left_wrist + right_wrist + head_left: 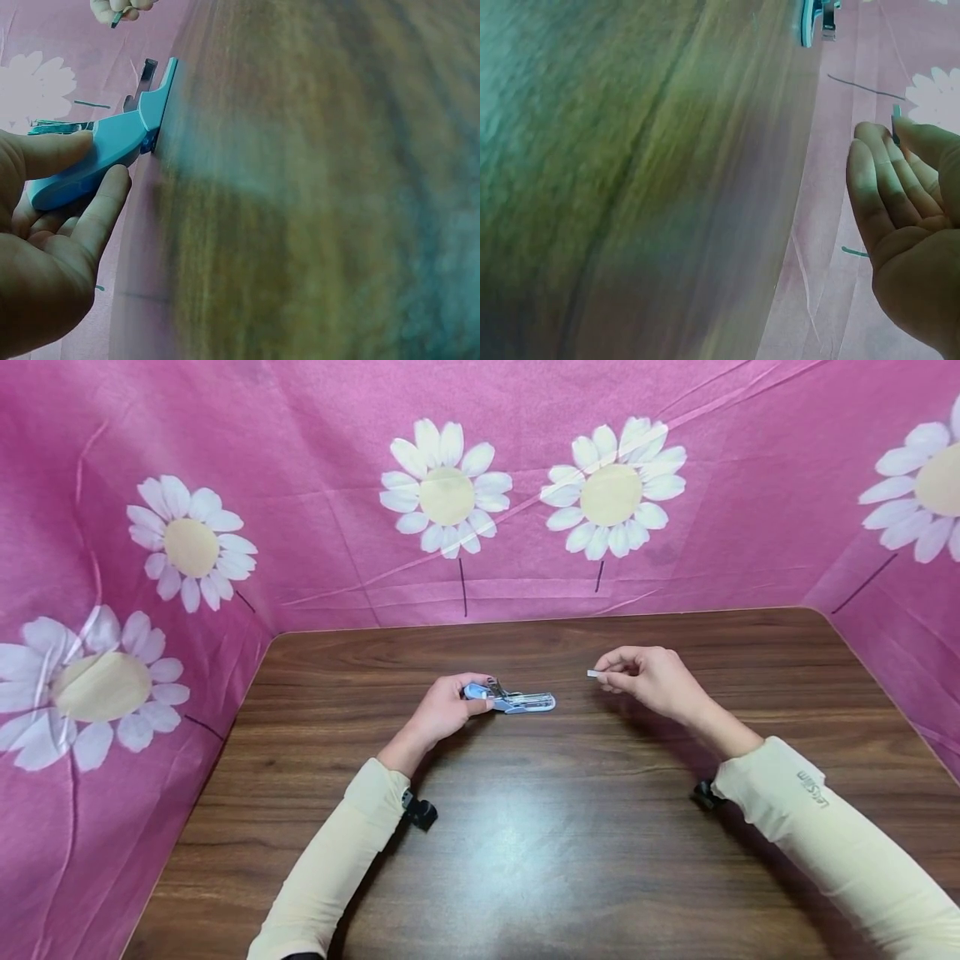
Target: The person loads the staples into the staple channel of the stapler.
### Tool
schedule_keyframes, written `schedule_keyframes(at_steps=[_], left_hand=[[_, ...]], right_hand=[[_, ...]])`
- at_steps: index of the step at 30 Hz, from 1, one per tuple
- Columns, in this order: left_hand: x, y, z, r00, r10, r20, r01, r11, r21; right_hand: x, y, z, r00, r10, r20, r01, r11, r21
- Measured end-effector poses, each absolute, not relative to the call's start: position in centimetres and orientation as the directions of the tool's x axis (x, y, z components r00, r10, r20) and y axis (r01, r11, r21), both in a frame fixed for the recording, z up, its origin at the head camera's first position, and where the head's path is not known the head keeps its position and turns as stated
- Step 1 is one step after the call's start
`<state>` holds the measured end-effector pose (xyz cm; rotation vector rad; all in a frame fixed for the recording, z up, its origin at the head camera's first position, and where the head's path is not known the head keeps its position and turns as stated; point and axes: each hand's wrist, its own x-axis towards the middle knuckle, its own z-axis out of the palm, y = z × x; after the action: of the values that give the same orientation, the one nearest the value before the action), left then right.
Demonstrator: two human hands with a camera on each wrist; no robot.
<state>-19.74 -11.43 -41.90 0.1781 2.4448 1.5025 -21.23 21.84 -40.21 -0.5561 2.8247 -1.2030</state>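
Observation:
A light blue stapler [525,702] lies opened up in my left hand [442,708], its metal magazine showing and its front end pointing right. In the left wrist view the thumb and fingers grip the blue body of the stapler [105,154]. To the right, apart from the stapler, my right hand [656,681] pinches a small strip of staples [592,673] between thumb and fingertips. The right wrist view shows the staple strip [896,124] sticking up from the pinch, with the other fingers stretched out below.
Both hands are over a brown wood-grain table [495,860]. A pink cloth [322,460] with white daisies hangs behind it and along the sides. Each wrist wears a black camera, such as the one on the left wrist [420,812].

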Motion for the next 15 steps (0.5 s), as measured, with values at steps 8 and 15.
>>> schedule_keyframes(at_steps=[8, 15], left_hand=[[-19.70, -11.36, -41.90, -0.958, 0.241, -0.156, -0.027, 0.466, 0.884], [-19.81, -11.35, -41.92, -0.957, 0.239, -0.164, -0.032, 0.475, 0.879]], right_hand=[[-21.46, 21.74, -39.89, -0.956, -0.275, 0.100, -0.264, 0.666, -0.698], [-21.66, 21.36, -40.00, -0.966, -0.242, 0.091, -0.228, 0.631, -0.741]])
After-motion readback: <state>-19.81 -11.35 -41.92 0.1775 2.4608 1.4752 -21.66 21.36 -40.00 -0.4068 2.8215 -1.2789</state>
